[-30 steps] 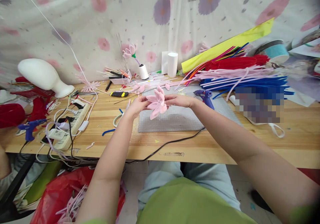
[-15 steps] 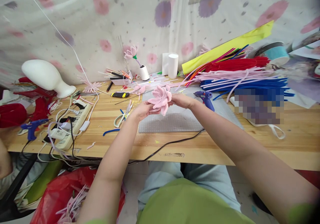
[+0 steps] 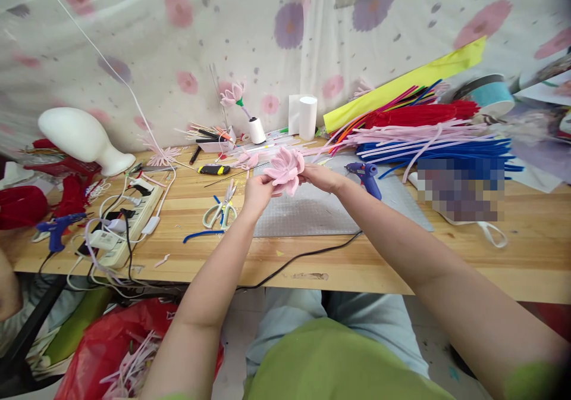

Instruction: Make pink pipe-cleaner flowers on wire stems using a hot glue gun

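Above the grey cutting mat (image 3: 303, 218) I hold a pink pipe-cleaner flower (image 3: 285, 171) with several fuzzy petals. My left hand (image 3: 259, 191) is closed on its left side, fingertips partly hidden behind the petals. From the right, my right hand (image 3: 319, 177) pinches the flower's edge, its fingers also partly covered. A blue glue gun (image 3: 366, 177) rests on the mat beyond my right wrist. Scissors with pale handles (image 3: 225, 209) lie left of the mat, near my left forearm, next to a blue pipe cleaner (image 3: 203, 235).
Bundles of pink pipe cleaners (image 3: 414, 133) and blue ones (image 3: 473, 153) lie at the back right. Another pink flower (image 3: 234, 95) stands in a white holder (image 3: 257, 131). A power strip (image 3: 134, 227), second glue gun (image 3: 57, 230) and foam head (image 3: 80, 135) occupy the left. A black cord (image 3: 303, 254) crosses the front.
The flower has turned and tilted slightly in my hands. My left hand has shifted up and a little right, uncovering more of the scissors' handles.
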`<state>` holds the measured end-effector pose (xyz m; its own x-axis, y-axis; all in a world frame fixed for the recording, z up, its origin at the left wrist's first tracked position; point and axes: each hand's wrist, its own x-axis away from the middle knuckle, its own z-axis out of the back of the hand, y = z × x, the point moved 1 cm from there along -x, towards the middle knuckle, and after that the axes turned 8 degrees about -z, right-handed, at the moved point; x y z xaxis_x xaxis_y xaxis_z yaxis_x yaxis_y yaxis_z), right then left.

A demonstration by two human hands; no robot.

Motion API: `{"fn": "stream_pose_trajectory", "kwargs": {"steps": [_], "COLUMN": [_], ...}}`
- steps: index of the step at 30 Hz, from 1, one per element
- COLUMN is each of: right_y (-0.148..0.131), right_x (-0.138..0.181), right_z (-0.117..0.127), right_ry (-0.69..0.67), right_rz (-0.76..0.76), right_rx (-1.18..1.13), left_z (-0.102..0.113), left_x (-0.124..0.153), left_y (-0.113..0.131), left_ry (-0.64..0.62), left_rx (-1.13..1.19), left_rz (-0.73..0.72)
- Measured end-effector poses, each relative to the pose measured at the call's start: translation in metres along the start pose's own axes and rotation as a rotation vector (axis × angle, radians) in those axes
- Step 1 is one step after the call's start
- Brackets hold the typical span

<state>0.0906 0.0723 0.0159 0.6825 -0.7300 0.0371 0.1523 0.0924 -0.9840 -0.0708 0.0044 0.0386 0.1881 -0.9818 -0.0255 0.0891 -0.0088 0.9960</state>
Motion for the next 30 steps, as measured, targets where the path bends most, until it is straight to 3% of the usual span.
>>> {"fn": "stream_pose_trajectory", "kwargs": {"steps": [2,7,14,21,30], "right_y": [-0.001,-0.006,-0.014,-0.012,-0.013], "right_x": [0.001,0.006,0.009,0.007,0.012], "right_z": [-0.001,-0.002,-0.006,-0.009,-0.003], "right_ry": [0.041,0.067,0.111,0.103,0.076], "right_rz": [0.021,0.042,0.009,0.004,0.011], "right_rx": [0.022,0.066,0.129,0.129,0.206], "left_z": [0.002,0.010,0.006,0.006,0.016], "left_x": [0.001,0.004,0.001,-0.006,-0.008], "left_y": [0.001,0.004,0.002,-0.004,0.001], "left_ry": [-0.035,-0.257,-0.058,-0.005,-0.083], "left_rx": [0.004,0.050,-0.112,-0.332,-0.066], "left_rz": [0.012,0.219,0.170,0.039,0.194]}}
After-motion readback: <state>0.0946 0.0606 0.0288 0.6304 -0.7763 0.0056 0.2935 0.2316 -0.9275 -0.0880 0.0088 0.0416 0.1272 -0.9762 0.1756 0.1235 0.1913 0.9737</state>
